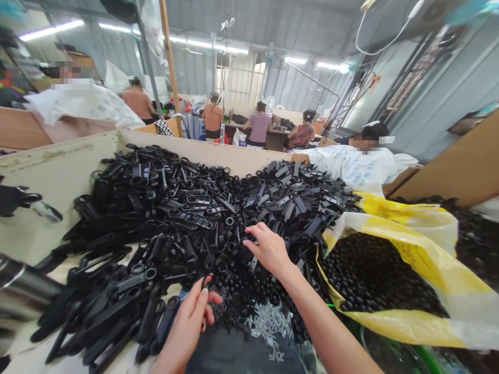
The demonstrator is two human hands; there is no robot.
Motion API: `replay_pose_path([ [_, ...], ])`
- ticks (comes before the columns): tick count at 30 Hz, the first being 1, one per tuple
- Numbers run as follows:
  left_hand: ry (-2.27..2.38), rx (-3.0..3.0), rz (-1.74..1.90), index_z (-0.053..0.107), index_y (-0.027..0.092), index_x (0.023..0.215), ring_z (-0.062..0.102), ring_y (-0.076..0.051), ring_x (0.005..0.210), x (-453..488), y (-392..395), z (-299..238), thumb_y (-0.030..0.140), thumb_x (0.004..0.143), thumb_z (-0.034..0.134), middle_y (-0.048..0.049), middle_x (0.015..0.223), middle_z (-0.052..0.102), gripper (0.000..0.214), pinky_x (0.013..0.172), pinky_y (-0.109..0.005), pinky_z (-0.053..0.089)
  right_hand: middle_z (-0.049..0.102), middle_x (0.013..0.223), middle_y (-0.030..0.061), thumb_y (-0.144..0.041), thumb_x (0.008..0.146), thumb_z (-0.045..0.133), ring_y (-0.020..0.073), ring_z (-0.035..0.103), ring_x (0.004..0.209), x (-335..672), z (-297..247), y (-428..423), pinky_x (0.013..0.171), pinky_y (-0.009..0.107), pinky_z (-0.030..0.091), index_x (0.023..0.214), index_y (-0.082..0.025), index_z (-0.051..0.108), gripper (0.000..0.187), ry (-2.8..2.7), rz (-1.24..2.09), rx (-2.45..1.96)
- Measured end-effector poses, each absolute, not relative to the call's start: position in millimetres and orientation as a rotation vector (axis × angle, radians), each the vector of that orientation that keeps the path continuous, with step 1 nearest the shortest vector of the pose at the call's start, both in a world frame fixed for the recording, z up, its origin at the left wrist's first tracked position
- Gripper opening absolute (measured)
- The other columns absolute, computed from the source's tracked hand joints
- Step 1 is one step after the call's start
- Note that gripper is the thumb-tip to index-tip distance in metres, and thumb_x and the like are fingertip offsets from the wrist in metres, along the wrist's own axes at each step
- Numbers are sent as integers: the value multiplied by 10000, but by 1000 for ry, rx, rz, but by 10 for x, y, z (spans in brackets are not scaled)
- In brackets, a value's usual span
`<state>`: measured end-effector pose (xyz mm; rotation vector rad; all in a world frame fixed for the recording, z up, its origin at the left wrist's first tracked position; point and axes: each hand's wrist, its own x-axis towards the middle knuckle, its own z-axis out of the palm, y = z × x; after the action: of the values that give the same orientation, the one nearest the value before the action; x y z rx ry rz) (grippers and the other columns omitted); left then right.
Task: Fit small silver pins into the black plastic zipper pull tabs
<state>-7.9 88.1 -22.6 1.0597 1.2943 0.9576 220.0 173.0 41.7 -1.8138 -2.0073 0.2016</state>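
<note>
My left hand (pixel 195 311) is closed, with thumb and index finger pinching a small black ring-shaped plastic part (pixel 206 281). Further forward and to the right, my right hand (pixel 268 246) reaches over the heaped black parts, thumb and fingers curved but apart; nothing is clearly visible between them. Beneath it spreads a pile of black plastic pieces with rings (pixel 230 221). Flat, fork-ended black pieces (pixel 296 200) are heaped just beyond. Between my forearms lie small silvery pins (pixel 271 322), with small black round pieces (pixel 268 283) behind them.
Long black handle-like parts (pixel 117 306) cover the left side. A yellow and white sack (pixel 440 280) of black beads stands at right. A pale board wall (pixel 50 171) borders the bench. A metal cylinder (pixel 23 285) stands far left. Several people work beyond; one person (pixel 366 150) is behind the right side.
</note>
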Motion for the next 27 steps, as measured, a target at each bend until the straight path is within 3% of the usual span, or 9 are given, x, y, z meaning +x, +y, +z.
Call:
replay_pose_path([
  [4,1133,667,922,624,162,1219,549,-120,563,-70,815,-27,561,768,762,-93,885,763,618,487,-210,359,727,1051,28,-166,882,707,203,719,924,2249,427,1826,777,255,491,993,-262,763,157,-2123,187,-1784],
  [8,1035,548,877,686,157,1168,559,-123,656,-147,681,92,455,753,815,-102,1005,740,527,518,-214,393,740,1068,64,-156,977,538,221,720,963,2331,440,1480,830,297,515,1131,-238,746,272,-2085,192,-1743],
  [12,1010,602,800,665,191,1254,527,-109,635,-165,480,168,458,799,777,-78,968,734,539,531,-205,370,777,1002,15,-173,945,570,172,731,864,2140,391,869,783,247,550,1230,-250,706,325,-2045,458,-1542],
  [17,1060,705,717,698,204,1210,514,-121,605,-129,289,239,471,775,774,-2,724,649,516,529,-210,329,765,879,26,-228,1017,528,158,719,757,1791,264,418,694,235,534,1036,-223,770,243,-2139,627,-1260],
  [22,1083,843,625,672,179,1191,398,-85,561,-175,220,257,484,830,666,-18,857,671,472,513,-223,245,723,828,42,-284,1079,440,142,695,695,1768,222,397,629,209,503,1049,-203,768,339,-2263,532,-1172],
  [27,1080,903,546,620,149,1266,392,-89,575,-230,161,259,358,857,570,-15,878,658,462,528,-234,268,680,785,39,-251,1091,391,131,666,669,1772,255,353,609,195,471,983,-199,755,383,-2372,526,-1133],
])
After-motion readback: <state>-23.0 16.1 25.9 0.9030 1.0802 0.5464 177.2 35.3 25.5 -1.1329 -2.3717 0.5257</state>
